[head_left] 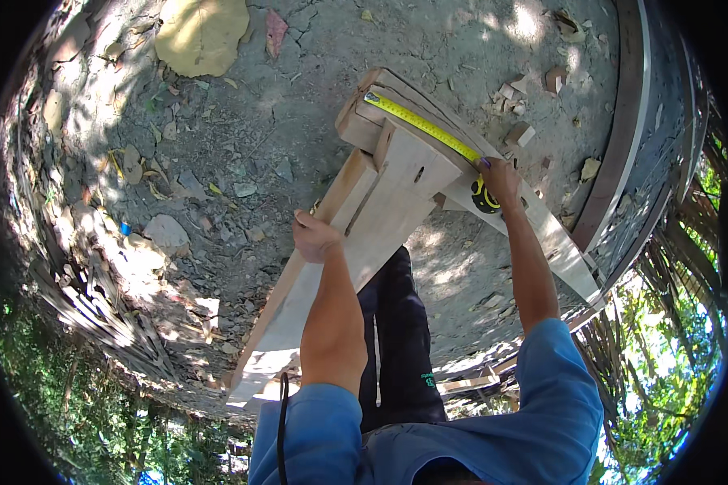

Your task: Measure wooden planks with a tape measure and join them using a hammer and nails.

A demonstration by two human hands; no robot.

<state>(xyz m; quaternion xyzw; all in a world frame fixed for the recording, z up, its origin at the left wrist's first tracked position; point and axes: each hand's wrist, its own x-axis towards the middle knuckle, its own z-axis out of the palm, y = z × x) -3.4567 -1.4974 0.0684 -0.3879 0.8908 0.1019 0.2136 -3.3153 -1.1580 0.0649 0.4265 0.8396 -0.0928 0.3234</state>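
Observation:
My right hand [501, 182] is closed around a yellow and black tape measure [484, 196]. Its yellow blade [422, 124] is pulled out along a long wooden board [554, 234] that runs from the upper middle toward the right. The metal tip of the blade lies close to the board's far end. My left hand [315, 237] grips the edge of a wooden plank [356, 186], which slants down past my left side. A second wide plank [408, 182] with a dark slot lies beside it, meeting the measured board near the top.
Several wood offcuts [521, 133] are scattered on the dirt ground [299, 97] at the upper right. A long beam [619, 129] curves along the right side. Dry leaves [202, 36] and stones [167, 232] lie to the left. My legs [400, 339] stand between the boards.

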